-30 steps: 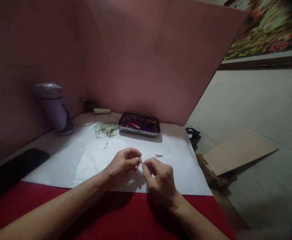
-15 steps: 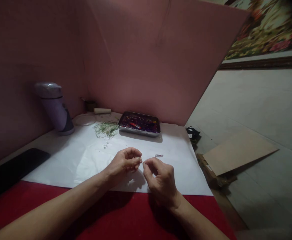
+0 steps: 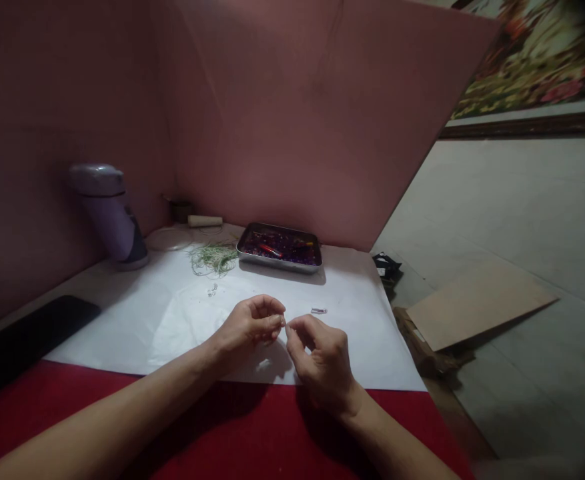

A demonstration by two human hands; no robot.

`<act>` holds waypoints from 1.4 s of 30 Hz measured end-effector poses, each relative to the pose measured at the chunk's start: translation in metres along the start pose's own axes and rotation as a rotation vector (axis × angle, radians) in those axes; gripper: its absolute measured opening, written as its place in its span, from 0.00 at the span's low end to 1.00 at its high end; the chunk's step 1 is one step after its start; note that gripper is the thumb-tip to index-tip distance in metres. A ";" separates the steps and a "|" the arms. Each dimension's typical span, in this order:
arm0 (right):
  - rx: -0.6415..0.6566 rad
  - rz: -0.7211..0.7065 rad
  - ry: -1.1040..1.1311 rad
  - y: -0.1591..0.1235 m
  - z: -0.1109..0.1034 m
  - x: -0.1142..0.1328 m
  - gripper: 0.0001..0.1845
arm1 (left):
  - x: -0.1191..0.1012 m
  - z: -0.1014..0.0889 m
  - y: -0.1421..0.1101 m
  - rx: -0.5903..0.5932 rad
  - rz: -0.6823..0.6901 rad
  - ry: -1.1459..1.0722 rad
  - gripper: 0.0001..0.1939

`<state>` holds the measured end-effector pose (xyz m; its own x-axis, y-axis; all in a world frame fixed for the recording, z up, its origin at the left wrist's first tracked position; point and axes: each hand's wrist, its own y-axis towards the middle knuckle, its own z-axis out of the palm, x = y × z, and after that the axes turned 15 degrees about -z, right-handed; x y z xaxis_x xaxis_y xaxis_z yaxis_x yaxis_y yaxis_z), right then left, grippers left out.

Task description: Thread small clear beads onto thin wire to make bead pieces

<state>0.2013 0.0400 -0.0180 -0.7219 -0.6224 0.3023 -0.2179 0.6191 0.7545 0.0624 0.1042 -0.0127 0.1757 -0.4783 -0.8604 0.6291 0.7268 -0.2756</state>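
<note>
Left hand (image 3: 246, 325) pinched on a tiny pale piece (image 3: 283, 321), right hand (image 3: 323, 352) just beside it, grip too small to tell

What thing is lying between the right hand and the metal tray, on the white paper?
In the head view, a small, narrow object lies there, between the right hand and metal tray; too small to identify.

In dim light, pink panels (image 3: 282, 120) rise behind a red-topped table (image 3: 222, 453), a flowery picture (image 3: 537, 63) above pale tiles (image 3: 512, 200).
</note>
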 end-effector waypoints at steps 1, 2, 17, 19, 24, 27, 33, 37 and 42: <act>0.002 0.003 0.001 0.000 0.000 0.000 0.06 | 0.000 0.000 0.000 0.001 0.000 0.003 0.11; 0.003 0.003 0.000 0.000 0.000 0.000 0.06 | 0.000 0.000 0.000 0.002 0.000 0.006 0.11; 0.008 -0.011 -0.041 0.001 -0.001 0.001 0.06 | -0.001 0.001 -0.002 0.000 -0.001 -0.009 0.12; 0.007 -0.011 -0.033 0.001 -0.001 0.001 0.06 | -0.002 0.002 -0.002 -0.007 -0.007 -0.006 0.12; 0.016 -0.009 -0.016 0.000 0.000 0.000 0.06 | -0.002 0.001 -0.002 -0.010 -0.001 0.002 0.12; 0.029 -0.001 -0.005 -0.001 0.001 -0.001 0.06 | -0.001 0.002 -0.002 -0.024 -0.004 0.004 0.13; 0.017 -0.035 0.023 -0.001 0.001 -0.002 0.07 | 0.000 -0.001 0.000 -0.024 -0.011 0.004 0.13; 0.000 -0.074 0.054 0.000 0.001 -0.002 0.08 | 0.002 -0.003 0.001 -0.016 0.002 -0.005 0.13; -0.004 -0.048 0.063 0.002 0.001 0.000 0.09 | 0.001 -0.002 0.000 -0.006 -0.003 -0.002 0.13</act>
<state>0.2006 0.0416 -0.0173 -0.6682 -0.6804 0.3011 -0.2487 0.5857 0.7714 0.0608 0.1049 -0.0144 0.1755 -0.4815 -0.8587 0.6253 0.7282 -0.2805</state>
